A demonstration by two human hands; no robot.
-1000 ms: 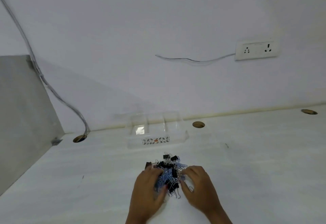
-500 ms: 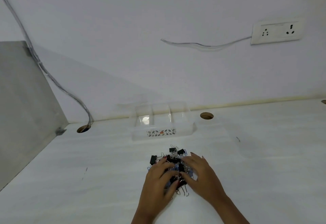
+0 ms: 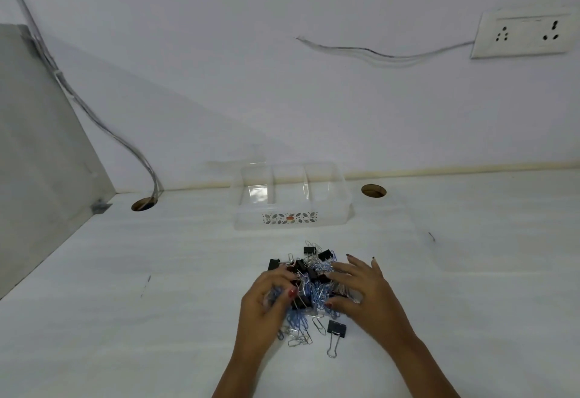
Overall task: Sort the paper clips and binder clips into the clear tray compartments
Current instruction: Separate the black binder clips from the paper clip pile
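White surface (image 3: 157,272) below pale wall (image 3: 282,99) | clear tray (image 3: 292,218) at rear, touching wall | paper clips (image 3: 317,291) and binder clips (image 3: 309,250) heaped nearside of tray | left grip (image 3: 266,300) curled into heap, hold unclear | right grip (image 3: 361,291) spread apart, resting on heap | lone binder clip (image 3: 336,328) just nearside.

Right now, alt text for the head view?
A left hand and right hand rest on a tangled pile of paper clips and black binder clips on a white desk. A clear tray stands beyond, compartments apparently empty.
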